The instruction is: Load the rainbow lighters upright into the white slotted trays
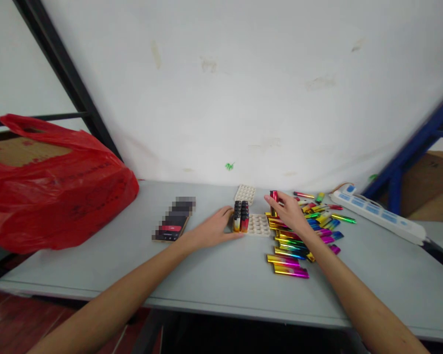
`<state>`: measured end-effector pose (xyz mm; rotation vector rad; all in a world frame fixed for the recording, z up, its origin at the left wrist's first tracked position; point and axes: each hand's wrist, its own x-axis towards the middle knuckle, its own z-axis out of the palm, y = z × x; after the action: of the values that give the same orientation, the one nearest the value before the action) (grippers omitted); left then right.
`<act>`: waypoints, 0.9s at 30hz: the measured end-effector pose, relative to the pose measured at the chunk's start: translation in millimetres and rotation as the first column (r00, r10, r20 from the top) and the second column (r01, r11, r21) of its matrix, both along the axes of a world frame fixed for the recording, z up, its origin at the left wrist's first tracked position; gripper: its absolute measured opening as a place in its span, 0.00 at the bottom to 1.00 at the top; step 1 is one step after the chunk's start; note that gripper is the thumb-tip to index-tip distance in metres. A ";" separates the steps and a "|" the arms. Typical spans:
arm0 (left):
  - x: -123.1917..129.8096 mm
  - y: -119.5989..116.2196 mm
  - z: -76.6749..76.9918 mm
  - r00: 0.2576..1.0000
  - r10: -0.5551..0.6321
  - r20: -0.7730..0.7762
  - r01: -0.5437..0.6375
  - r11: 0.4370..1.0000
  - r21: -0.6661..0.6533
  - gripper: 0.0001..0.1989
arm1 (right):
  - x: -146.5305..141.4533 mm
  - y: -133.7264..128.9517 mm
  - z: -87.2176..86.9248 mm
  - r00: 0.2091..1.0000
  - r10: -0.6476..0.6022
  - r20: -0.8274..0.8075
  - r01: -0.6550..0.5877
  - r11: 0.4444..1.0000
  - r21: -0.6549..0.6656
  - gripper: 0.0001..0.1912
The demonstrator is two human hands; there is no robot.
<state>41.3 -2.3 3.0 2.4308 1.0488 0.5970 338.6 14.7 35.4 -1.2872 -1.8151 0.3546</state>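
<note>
A white tray [259,225] with round holes lies on the table, and two rows of lighters [241,216] with black tops stand upright at its left end. My left hand [218,229] reaches around that end, thumb along the front and fingers at the back, gripping the tray. Over the tray's right side, my right hand [288,210] pinches a shiny red lighter [273,200] held upright. Below and right of that hand lies a spread of loose metallic lighters [290,250] in gold, magenta, green and blue, partly covered by my forearm.
Another white holed tray [245,194] lies behind, near the wall. A smartphone [174,219] rests to the left, and a red plastic bag [59,191] fills the table's left end. A white power strip [380,214] runs along the right. The grey table [214,280] meets the wall.
</note>
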 end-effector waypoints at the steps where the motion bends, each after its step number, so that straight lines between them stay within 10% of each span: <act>1: -0.1 0.2 -0.6 1.000 -0.002 0.001 0.002 1.000 0.003 0.39 | -1.0 -0.5 -0.5 0.999 0.029 -0.035 -0.029 1.000 -0.010 0.38; 9: 0.0 0.3 -1.1 1.000 -0.008 0.017 0.008 1.000 0.004 0.38 | -17.7 -8.0 -5.0 0.901 0.213 -0.379 -0.312 0.923 -0.224 0.33; 27: 0.4 0.7 -0.2 0.999 -0.023 0.034 0.023 1.000 0.016 0.35 | -54.5 -24.4 -9.9 0.992 0.057 -0.108 -0.068 0.993 -0.098 0.29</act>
<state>41.7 -1.6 2.8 2.4346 1.0049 0.6391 284.1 -9.8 25.4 -1.2582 -1.7701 0.5456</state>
